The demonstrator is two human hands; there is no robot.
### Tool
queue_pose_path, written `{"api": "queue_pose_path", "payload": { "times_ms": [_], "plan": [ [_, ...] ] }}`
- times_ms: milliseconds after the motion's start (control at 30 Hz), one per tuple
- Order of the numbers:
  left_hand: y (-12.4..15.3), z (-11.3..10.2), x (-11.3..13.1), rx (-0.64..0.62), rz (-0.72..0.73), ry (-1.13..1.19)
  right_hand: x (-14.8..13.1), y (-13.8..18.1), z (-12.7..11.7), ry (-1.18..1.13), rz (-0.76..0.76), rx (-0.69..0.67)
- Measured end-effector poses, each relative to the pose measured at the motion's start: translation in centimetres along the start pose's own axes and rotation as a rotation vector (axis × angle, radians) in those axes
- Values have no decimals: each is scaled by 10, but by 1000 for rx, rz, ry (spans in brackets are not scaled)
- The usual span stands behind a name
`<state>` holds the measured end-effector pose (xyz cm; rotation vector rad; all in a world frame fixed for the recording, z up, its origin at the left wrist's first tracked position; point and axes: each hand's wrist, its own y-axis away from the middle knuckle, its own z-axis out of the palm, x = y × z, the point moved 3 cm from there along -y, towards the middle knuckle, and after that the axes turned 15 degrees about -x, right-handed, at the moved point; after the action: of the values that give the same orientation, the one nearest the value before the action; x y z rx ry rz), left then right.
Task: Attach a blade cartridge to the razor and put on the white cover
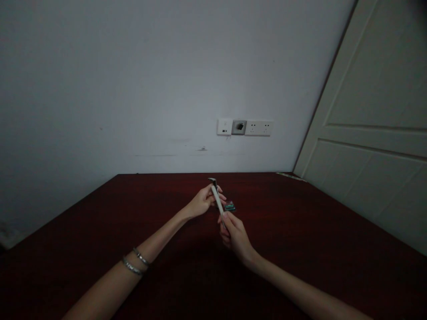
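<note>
I hold a slim white handle (pixel 218 202) above the middle of a dark red-brown table (pixel 300 249), well out from my body and close to the table's far edge. My left hand (pixel 203 202) has its fingers curled shut around the upper part of the handle, just below its dark tip, which points up and away from me. My right hand (pixel 235 234) comes up from below, its fingertips pinched together on the lower end, so both hands are clamped on the same piece and nearly touch. A small teal piece (pixel 230 206) sits just to the right of the handle, right above my right fingertips; I cannot tell whether it rests on the table or is held against the handle. Two thin metal bangles (pixel 136 262) ring my left forearm. The tabletop is smooth, dim and faintly grained, and it runs straight to a plain pale wall (pixel 133 89) marked with a few faint scuffs. Low on that wall, beyond my hands, is a row of white sockets (pixel 245 127) with one grey plate among them. On the right a cream panelled door (pixel 376 124) leans into view, its lower edge meeting the table's right side.
</note>
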<state>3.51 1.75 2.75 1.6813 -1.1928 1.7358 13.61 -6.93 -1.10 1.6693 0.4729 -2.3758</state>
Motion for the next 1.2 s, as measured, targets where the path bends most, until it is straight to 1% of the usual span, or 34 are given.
{"api": "queue_pose_path", "payload": {
  "times_ms": [67,200,367,500,600,733,867,967,1100,1200],
  "plan": [
    [0,-1,2,14,3,-31,0,0,0,7,-19,4],
    [0,-1,0,11,16,-77,-9,-5,-2,12,-131,51],
    [-2,-1,-5,5,3,-111,-6,-6,-5,70,-119,53],
    [-1,1,-2,-15,19,-80,-13,-7,-7,82,-168,68],
    [-1,2,3,6,25,-89,-12,-5,-6,102,-144,74],
    [0,1,6,43,5,-102,-2,-3,-2,127,-71,13],
    [-1,0,1,30,20,-158,-6,-7,-4,94,-140,76],
    [0,0,-2,36,4,-202,-3,-10,-2,104,-129,65],
    [1,-4,0,87,-11,-206,7,-4,-1,167,-56,14],
    [1,-11,4,153,-18,-337,-2,-5,-7,231,-125,49]
  ]
}}
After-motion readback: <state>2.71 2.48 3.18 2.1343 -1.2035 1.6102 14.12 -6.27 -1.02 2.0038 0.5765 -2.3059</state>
